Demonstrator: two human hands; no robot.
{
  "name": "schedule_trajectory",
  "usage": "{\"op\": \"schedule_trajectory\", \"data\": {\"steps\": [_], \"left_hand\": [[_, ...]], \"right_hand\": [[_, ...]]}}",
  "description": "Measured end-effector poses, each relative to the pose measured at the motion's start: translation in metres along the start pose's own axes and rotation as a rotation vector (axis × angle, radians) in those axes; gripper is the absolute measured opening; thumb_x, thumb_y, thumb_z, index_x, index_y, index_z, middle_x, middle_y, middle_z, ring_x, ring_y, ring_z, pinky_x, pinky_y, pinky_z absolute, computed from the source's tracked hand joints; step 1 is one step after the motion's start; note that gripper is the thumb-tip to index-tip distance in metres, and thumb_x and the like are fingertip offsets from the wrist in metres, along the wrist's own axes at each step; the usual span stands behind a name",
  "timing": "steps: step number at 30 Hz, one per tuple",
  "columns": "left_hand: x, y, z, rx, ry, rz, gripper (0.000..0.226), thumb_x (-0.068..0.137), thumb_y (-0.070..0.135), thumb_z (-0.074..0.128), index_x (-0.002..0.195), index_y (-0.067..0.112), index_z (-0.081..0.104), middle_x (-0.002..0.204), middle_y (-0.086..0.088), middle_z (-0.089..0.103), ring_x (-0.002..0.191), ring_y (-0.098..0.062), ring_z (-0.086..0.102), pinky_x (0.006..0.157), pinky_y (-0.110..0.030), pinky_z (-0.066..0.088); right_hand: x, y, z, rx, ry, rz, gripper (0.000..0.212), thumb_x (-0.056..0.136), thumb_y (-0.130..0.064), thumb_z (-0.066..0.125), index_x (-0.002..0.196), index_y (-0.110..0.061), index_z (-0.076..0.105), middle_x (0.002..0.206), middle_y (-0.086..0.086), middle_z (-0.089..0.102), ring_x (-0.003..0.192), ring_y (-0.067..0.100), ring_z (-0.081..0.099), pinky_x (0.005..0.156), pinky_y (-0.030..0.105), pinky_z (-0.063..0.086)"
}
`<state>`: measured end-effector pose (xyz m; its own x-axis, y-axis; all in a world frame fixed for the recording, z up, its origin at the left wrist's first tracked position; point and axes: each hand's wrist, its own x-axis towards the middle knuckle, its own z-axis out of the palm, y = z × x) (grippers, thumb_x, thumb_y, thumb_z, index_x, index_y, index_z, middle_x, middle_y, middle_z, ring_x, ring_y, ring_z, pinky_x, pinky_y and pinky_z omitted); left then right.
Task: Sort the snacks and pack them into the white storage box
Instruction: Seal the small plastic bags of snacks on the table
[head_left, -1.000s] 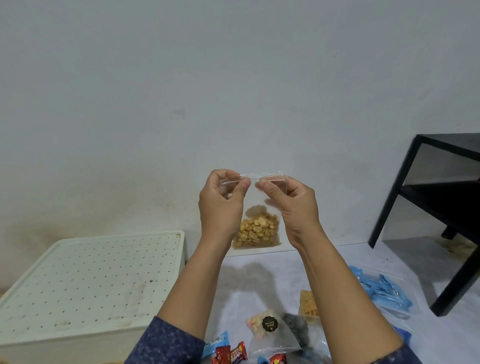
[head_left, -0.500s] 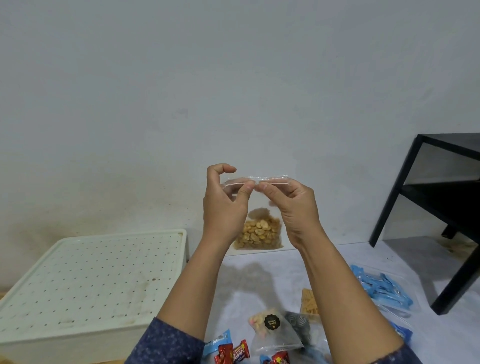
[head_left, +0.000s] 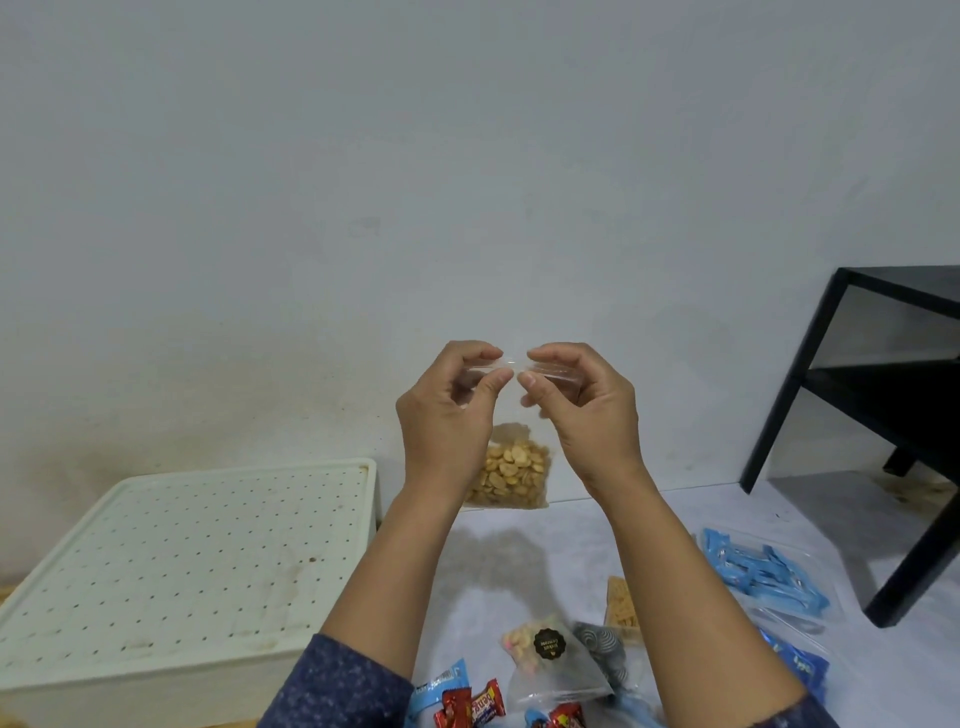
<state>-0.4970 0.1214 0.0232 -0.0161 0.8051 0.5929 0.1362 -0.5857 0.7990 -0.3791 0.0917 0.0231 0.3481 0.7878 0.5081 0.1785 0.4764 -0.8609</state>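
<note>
A clear zip bag of peanuts (head_left: 511, 475) hangs in the air in front of the wall. My left hand (head_left: 447, 415) and my right hand (head_left: 582, 410) both pinch its top strip, thumbs nearly touching at the middle. The white storage box (head_left: 171, 571) stands at the lower left with its perforated lid on. More snacks lie on the white surface below my arms: a clear pouch with a black sticker (head_left: 545, 654), red wrapped candies (head_left: 470, 706), a bag of blue packets (head_left: 763, 571) and a bag of yellow crackers (head_left: 621, 605).
A black side table (head_left: 883, 415) stands at the right, one leg close to the blue packets. A plain pale wall fills the background. Another blue pack (head_left: 800, 665) lies at the lower right.
Both hands have closed in along the bag's top strip toward its middle. The bag of peanuts stays at about the same height.
</note>
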Motion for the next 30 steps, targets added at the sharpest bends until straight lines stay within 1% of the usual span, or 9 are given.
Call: {"op": "schedule_trajectory", "data": {"steps": [4, 9, 13, 15, 18, 21, 26, 28, 30], "left_hand": [[0.003, -0.01, 0.002, 0.051, 0.049, 0.084, 0.021, 0.079, 0.014, 0.074, 0.081, 0.031, 0.061, 0.089, 0.008, 0.066, 0.073, 0.003, 0.063, 0.064, -0.004, 0.042], [0.005, -0.019, 0.003, 0.081, 0.067, 0.118, 0.025, 0.079, 0.009, 0.072, 0.078, 0.03, 0.06, 0.086, 0.017, 0.058, 0.074, 0.005, 0.062, 0.067, -0.004, 0.043], [0.009, -0.025, 0.003, 0.138, 0.056, 0.147, 0.011, 0.083, 0.008, 0.067, 0.081, 0.018, 0.067, 0.086, 0.011, 0.058, 0.077, 0.008, 0.059, 0.067, -0.003, 0.042], [0.011, -0.026, 0.003, 0.164, 0.057, 0.16, 0.01, 0.084, 0.008, 0.065, 0.084, 0.016, 0.07, 0.088, 0.008, 0.057, 0.079, 0.01, 0.056, 0.067, -0.001, 0.04], [0.013, -0.027, 0.001, 0.165, 0.061, 0.18, 0.013, 0.085, 0.008, 0.065, 0.09, 0.018, 0.072, 0.093, 0.007, 0.057, 0.078, 0.011, 0.056, 0.07, -0.001, 0.041], [0.013, -0.025, 0.001, 0.125, 0.059, 0.169, 0.016, 0.084, 0.007, 0.066, 0.093, 0.02, 0.071, 0.096, 0.007, 0.055, 0.076, 0.011, 0.058, 0.07, -0.001, 0.041], [0.014, -0.024, 0.002, 0.104, 0.051, 0.176, 0.013, 0.084, 0.007, 0.067, 0.091, 0.018, 0.071, 0.097, 0.019, 0.048, 0.076, 0.01, 0.059, 0.071, -0.002, 0.043], [0.014, -0.025, 0.003, 0.111, 0.048, 0.182, 0.012, 0.084, 0.007, 0.067, 0.09, 0.016, 0.071, 0.097, 0.016, 0.048, 0.076, 0.011, 0.059, 0.071, -0.003, 0.044], [0.014, -0.026, 0.003, 0.134, 0.059, 0.205, 0.01, 0.084, 0.006, 0.067, 0.088, 0.014, 0.071, 0.098, 0.01, 0.049, 0.076, 0.012, 0.058, 0.071, -0.004, 0.045]], "right_hand": [[0.0, 0.002, 0.0, -0.07, -0.006, -0.036, 0.022, 0.083, -0.004, 0.068, 0.082, -0.025, 0.065, 0.078, -0.01, 0.066, 0.06, 0.007, 0.065, 0.059, 0.014, 0.047], [0.002, 0.005, 0.002, -0.11, -0.041, -0.06, 0.024, 0.083, 0.0, 0.066, 0.082, -0.025, 0.064, 0.079, -0.008, 0.067, 0.06, 0.007, 0.066, 0.06, 0.013, 0.048], [0.003, 0.006, 0.005, -0.149, -0.074, -0.1, 0.026, 0.084, 0.003, 0.063, 0.086, -0.022, 0.068, 0.083, -0.001, 0.067, 0.061, 0.006, 0.066, 0.061, 0.013, 0.048], [0.004, 0.008, 0.006, -0.145, -0.07, -0.089, 0.021, 0.085, 0.001, 0.064, 0.089, -0.019, 0.069, 0.083, -0.001, 0.068, 0.062, 0.006, 0.066, 0.061, 0.014, 0.049], [0.007, 0.007, 0.006, -0.122, -0.06, -0.039, 0.02, 0.084, -0.003, 0.067, 0.091, -0.022, 0.067, 0.08, -0.003, 0.069, 0.062, 0.006, 0.067, 0.063, 0.015, 0.051], [0.009, 0.007, 0.007, -0.121, -0.049, -0.036, 0.021, 0.084, -0.003, 0.067, 0.088, -0.024, 0.065, 0.078, -0.006, 0.068, 0.061, 0.006, 0.067, 0.063, 0.015, 0.051], [0.012, 0.007, 0.007, -0.107, -0.047, -0.037, 0.02, 0.083, -0.001, 0.067, 0.078, -0.02, 0.062, 0.073, -0.005, 0.066, 0.06, 0.008, 0.066, 0.065, 0.017, 0.052], [0.012, 0.008, 0.006, -0.107, -0.05, -0.044, 0.022, 0.083, 0.0, 0.067, 0.076, -0.019, 0.062, 0.071, -0.005, 0.065, 0.062, 0.01, 0.066, 0.066, 0.02, 0.053], [0.012, 0.009, 0.005, -0.111, -0.047, -0.055, 0.023, 0.083, 0.002, 0.066, 0.074, -0.019, 0.062, 0.068, -0.01, 0.065, 0.063, 0.01, 0.067, 0.066, 0.019, 0.053]]}}
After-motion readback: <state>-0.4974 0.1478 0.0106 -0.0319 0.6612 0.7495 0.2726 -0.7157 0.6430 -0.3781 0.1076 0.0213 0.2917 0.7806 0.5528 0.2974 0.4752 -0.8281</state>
